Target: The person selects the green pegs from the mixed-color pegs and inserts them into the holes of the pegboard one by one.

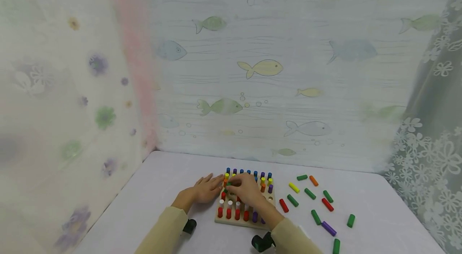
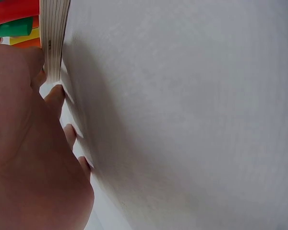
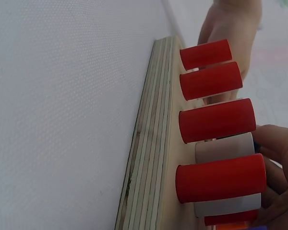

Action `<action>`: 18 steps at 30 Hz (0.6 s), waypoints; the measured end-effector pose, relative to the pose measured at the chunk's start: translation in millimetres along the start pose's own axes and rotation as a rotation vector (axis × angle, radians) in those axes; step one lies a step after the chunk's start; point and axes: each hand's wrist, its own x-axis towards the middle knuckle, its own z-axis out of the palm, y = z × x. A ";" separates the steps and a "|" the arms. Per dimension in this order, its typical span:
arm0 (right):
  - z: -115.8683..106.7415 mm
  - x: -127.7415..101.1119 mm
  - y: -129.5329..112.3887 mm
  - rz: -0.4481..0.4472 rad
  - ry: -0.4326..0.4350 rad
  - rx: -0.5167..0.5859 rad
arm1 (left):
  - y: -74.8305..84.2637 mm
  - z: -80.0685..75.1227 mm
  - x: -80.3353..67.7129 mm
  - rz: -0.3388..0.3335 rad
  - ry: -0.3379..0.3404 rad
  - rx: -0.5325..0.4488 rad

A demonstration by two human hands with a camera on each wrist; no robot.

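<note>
A wooden pegboard (image 1: 231, 222) stands on the white table, with rows of coloured pegs upright in it. At the back are blue and purple pegs, then yellow and orange; white pegs (image 1: 230, 204) and red pegs (image 1: 229, 213) line the front. My left hand (image 1: 208, 189) rests palm down at the board's left edge, fingers stretched out. Reaching over the board, my right hand (image 1: 247, 190) pinches a green peg (image 2: 12, 28) in the left column, its fingertips at the peg's upper end. This hand hides the middle of the board.
Loose pegs lie scattered right of the board, among them several green pegs (image 1: 310, 194), a yellow peg (image 1: 294, 187), an orange peg (image 1: 314, 180), red pegs (image 1: 327, 204) and a purple peg (image 1: 329, 228). Black wrist devices (image 1: 262, 242) sit below both wrists. Printed curtains (image 1: 281, 125) surround the table.
</note>
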 end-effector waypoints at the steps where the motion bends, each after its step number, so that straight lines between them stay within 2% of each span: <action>1: 0.5 0.3 -0.3 -0.006 -0.003 0.002 | 0.0 0.0 0.0 0.000 -0.001 0.002; 18: 7.1 2.1 -0.3 -0.021 0.006 -0.039 | -1.2 2.2 2.5 0.003 0.011 -0.002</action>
